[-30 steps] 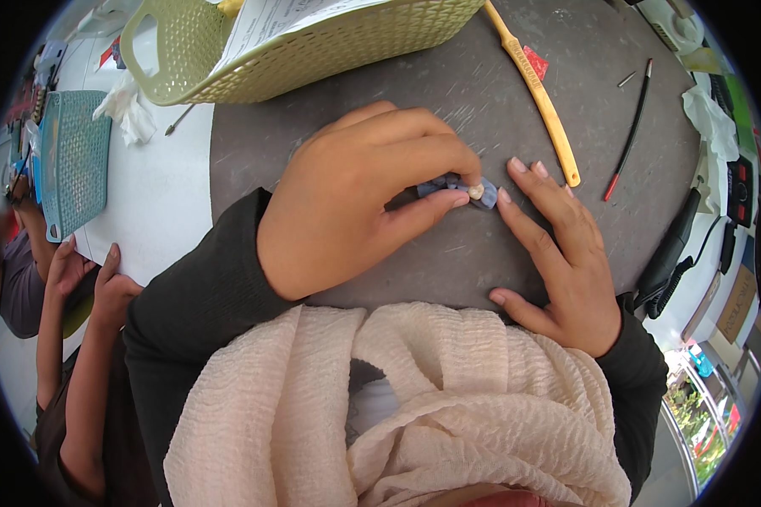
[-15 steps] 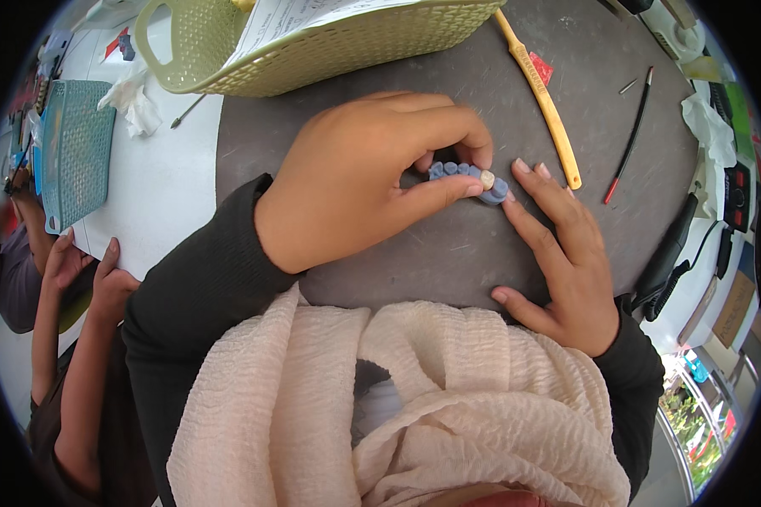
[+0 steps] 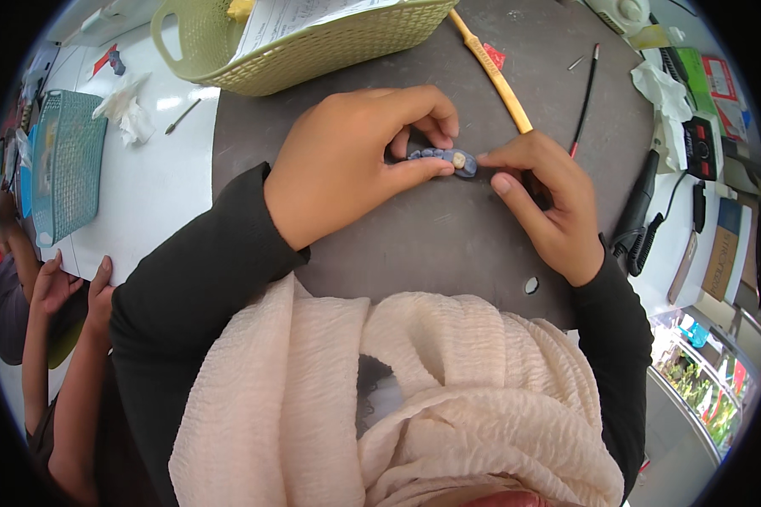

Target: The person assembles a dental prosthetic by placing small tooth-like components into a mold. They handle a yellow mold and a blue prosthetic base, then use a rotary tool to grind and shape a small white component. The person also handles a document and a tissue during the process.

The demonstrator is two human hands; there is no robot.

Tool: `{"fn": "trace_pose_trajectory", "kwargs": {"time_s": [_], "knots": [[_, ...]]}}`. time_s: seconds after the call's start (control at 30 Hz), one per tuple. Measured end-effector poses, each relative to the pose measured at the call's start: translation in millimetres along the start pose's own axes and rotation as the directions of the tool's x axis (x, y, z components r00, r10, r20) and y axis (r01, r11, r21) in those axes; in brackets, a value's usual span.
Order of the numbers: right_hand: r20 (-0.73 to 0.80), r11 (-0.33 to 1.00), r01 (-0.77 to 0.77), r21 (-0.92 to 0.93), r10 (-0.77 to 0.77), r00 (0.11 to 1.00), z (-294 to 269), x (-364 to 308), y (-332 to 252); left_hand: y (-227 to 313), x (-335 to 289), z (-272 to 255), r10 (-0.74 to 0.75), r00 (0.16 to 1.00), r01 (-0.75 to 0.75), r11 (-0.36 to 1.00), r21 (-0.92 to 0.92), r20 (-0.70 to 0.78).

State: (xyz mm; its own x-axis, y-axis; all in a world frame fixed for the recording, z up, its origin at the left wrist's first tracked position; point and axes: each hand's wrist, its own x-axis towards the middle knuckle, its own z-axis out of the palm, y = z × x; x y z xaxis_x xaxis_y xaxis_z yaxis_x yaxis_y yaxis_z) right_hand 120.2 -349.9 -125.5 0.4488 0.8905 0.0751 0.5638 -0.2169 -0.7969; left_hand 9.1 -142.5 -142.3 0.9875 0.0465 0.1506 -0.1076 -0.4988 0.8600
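My left hand pinches a small blue dental model, a row of teeth, between thumb and fingers just above the grey tabletop. One cream-coloured tooth crown sits in the row near its right end. My right hand is at that end, its index fingertip touching or almost touching the model. Its thumb stands apart from the index finger, nothing shows between them, and the other fingers are curled under.
A green basket with papers stands beyond my hands. To its right lie a yellow wooden handle and a thin black stick. A black handpiece rests far right. At left are a teal basket, tissue and another person's hands.
My right hand has gone from fingers spread on the table to a bent hand with the index finger at the model. The view has shifted somewhat; my left hand keeps its pinch.
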Motion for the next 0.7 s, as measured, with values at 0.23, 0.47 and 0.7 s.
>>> {"fn": "trace_pose_trajectory", "kwargs": {"time_s": [0.23,0.47,0.7], "knots": [[-0.066,0.999,0.051,-0.015,-0.052,0.996,5.8,5.9,4.3,-1.3,-1.5,1.1,0.06,0.998,-0.06,0.997,0.056,-0.005],[-0.081,0.998,0.057,0.039,-0.054,0.995,12.3,6.0,6.0,-1.9,0.9,1.2,0.054,0.999,-0.054,0.998,0.025,0.002],[-0.071,0.998,0.044,0.042,-0.041,0.997,14.2,6.6,6.2,-1.5,0.7,0.3,0.03,0.999,-0.03,0.999,0.037,0.014]]}}
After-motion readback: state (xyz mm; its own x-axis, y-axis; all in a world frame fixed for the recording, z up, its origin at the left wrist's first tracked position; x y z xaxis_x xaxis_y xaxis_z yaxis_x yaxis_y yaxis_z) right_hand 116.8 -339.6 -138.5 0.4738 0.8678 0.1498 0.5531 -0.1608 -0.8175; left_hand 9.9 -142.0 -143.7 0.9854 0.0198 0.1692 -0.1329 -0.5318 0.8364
